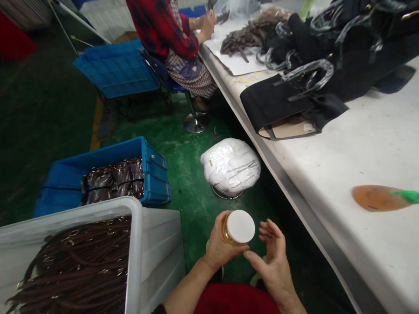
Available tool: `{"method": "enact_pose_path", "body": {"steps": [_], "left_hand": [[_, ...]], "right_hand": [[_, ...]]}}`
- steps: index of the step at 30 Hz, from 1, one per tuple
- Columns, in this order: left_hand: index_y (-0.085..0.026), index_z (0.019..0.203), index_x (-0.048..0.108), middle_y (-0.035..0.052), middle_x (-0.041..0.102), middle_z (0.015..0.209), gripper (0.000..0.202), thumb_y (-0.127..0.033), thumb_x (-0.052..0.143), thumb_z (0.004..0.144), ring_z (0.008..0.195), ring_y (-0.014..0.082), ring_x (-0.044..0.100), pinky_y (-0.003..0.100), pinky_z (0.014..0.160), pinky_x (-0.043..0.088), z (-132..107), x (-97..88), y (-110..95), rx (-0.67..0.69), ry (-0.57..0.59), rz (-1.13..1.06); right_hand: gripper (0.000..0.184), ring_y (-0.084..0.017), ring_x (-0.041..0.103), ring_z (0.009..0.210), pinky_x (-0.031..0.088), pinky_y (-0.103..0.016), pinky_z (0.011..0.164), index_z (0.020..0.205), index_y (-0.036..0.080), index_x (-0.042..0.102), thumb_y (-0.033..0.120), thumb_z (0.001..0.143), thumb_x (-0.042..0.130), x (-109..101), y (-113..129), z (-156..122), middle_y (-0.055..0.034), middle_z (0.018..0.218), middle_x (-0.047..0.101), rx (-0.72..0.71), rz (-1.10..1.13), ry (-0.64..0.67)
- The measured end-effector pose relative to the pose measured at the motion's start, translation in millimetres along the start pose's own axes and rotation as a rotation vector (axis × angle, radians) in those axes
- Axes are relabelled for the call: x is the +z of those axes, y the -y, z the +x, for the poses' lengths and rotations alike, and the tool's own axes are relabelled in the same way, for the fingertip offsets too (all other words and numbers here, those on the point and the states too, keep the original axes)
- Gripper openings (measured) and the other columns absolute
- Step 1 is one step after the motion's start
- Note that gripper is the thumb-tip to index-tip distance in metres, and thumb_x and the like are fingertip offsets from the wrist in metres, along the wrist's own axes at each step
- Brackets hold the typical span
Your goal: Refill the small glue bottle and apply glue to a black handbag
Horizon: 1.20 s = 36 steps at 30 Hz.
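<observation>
My left hand point(218, 246) is wrapped round a clear jar with amber contents and a white lid point(241, 226). The jar is upright, its lid facing up towards me, and the lid looks closed. Just to the right, my right hand point(273, 264) is open, fingers apart and slightly curled, holding nothing. Its thumb tip comes close to the jar's lower edge; whether it touches, I cannot tell. Both hands are above the green floor, left of the white table point(360, 161).
A plastic-wrapped stool point(231, 165) stands ahead. At left are a grey bin point(160, 248) of brown straps and a blue crate point(157, 174) of wrapped bundles. Black bags point(288, 102) and an orange bottle point(373, 198) lie on the table. A seated person point(163, 26) works beyond.
</observation>
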<state>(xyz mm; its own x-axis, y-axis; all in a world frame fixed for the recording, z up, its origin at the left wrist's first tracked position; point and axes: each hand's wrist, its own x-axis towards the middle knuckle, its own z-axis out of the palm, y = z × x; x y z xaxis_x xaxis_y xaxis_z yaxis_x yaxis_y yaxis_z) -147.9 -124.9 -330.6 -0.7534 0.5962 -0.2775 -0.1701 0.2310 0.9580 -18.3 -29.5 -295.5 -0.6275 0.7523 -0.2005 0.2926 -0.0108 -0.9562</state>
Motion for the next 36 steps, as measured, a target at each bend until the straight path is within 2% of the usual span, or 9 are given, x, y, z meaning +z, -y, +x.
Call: {"method": "enact_pose_path", "body": {"steps": [4, 8, 13, 17, 22, 25, 27, 31, 36], "left_hand": [[-0.023, 0.133, 0.040, 0.0128, 0.055, 0.138, 0.104, -0.022, 0.096, 0.046, 0.131, 0.0328, 0.055, 0.054, 0.118, 0.040, 22.6, 16.5, 44.0, 0.012, -0.054, -0.006], [-0.023, 0.137, 0.038, 0.0160, 0.055, 0.137, 0.104, -0.029, 0.096, 0.051, 0.130, 0.0356, 0.056, 0.058, 0.116, 0.042, 34.8, 43.0, 116.0, 0.072, -0.154, 0.102], [-0.028, 0.142, 0.036, 0.0138, 0.054, 0.137, 0.080, -0.029, 0.082, 0.077, 0.126, 0.0303, 0.059, 0.053, 0.109, 0.050, 41.2, 77.5, 205.7, 0.132, -0.223, 0.247], [-0.027, 0.143, 0.036, 0.0143, 0.056, 0.136, 0.075, -0.025, 0.078, 0.080, 0.124, 0.0303, 0.059, 0.054, 0.105, 0.053, 46.8, 93.9, 253.1, 0.149, -0.216, 0.323], [-0.022, 0.144, 0.038, 0.0162, 0.058, 0.133, 0.069, -0.028, 0.072, 0.084, 0.123, 0.0311, 0.059, 0.057, 0.103, 0.055, 46.6, 99.3, 285.6, 0.259, -0.183, 0.440], [-0.021, 0.143, 0.039, 0.0169, 0.061, 0.130, 0.061, -0.028, 0.065, 0.087, 0.121, 0.0313, 0.062, 0.058, 0.101, 0.057, 43.3, 102.1, 299.6, 0.311, -0.127, 0.504], [-0.020, 0.142, 0.039, 0.0171, 0.063, 0.128, 0.056, -0.027, 0.061, 0.090, 0.118, 0.0310, 0.065, 0.057, 0.099, 0.059, 43.2, 105.3, 309.5, 0.340, -0.107, 0.540], [-0.017, 0.141, 0.040, 0.0183, 0.064, 0.123, 0.058, -0.032, 0.061, 0.089, 0.112, 0.0328, 0.067, 0.056, 0.092, 0.062, 57.4, 112.1, 327.6, 0.344, -0.127, 0.618], [-0.015, 0.140, 0.042, 0.0189, 0.065, 0.123, 0.061, -0.030, 0.063, 0.085, 0.113, 0.0331, 0.066, 0.053, 0.093, 0.062, 98.8, 116.4, 332.8, 0.407, -0.090, 0.666]], "right_hand": [[0.083, -0.029, 0.051, 0.116, 0.046, -0.052, 0.101, 0.145, 0.028, 0.033, 0.051, 0.079, 0.078, 14.3, -37.1, 7.9, -0.0128, 0.138, 0.043, 0.015, -0.169, -0.084], [0.073, -0.021, 0.053, 0.097, 0.051, -0.041, 0.086, 0.138, 0.029, 0.037, 0.047, 0.081, 0.079, 17.6, -95.7, 23.0, -0.0079, 0.120, 0.047, -0.026, -0.155, -0.167], [0.074, -0.021, 0.054, 0.092, 0.052, -0.039, 0.079, 0.135, 0.027, 0.039, 0.048, 0.077, 0.080, 14.0, -160.6, 53.6, -0.0069, 0.115, 0.046, 0.001, -0.247, -0.145], [0.073, -0.023, 0.056, 0.095, 0.054, -0.041, 0.078, 0.133, 0.026, 0.041, 0.051, 0.075, 0.079, 7.5, -197.4, 67.1, -0.0083, 0.120, 0.047, 0.066, -0.383, -0.102], [0.055, -0.029, 0.049, 0.117, 0.051, -0.053, 0.094, 0.143, 0.032, 0.043, 0.051, 0.094, 0.059, -6.2, -222.5, 76.3, -0.0093, 0.128, 0.042, -0.038, -0.504, 0.089], [0.053, -0.031, 0.043, 0.124, 0.044, -0.059, 0.101, 0.146, 0.033, 0.043, 0.052, 0.097, 0.053, -7.6, -232.4, 88.8, -0.0097, 0.134, 0.041, -0.118, -0.560, 0.232], [0.050, -0.030, 0.042, 0.124, 0.044, -0.058, 0.101, 0.144, 0.031, 0.047, 0.049, 0.098, 0.053, -3.7, -241.0, 98.3, -0.0099, 0.136, 0.042, -0.150, -0.571, 0.268], [0.036, -0.026, 0.045, 0.112, 0.046, -0.050, 0.094, 0.135, 0.025, 0.057, 0.037, 0.101, 0.051, 7.3, -263.4, 117.5, -0.0091, 0.118, 0.049, -0.200, -0.570, 0.223], [0.040, -0.026, 0.046, 0.106, 0.046, -0.048, 0.089, 0.132, 0.019, 0.060, 0.036, 0.096, 0.057, 15.4, -283.3, 149.4, -0.0096, 0.111, 0.051, -0.369, -0.550, 0.095]]}}
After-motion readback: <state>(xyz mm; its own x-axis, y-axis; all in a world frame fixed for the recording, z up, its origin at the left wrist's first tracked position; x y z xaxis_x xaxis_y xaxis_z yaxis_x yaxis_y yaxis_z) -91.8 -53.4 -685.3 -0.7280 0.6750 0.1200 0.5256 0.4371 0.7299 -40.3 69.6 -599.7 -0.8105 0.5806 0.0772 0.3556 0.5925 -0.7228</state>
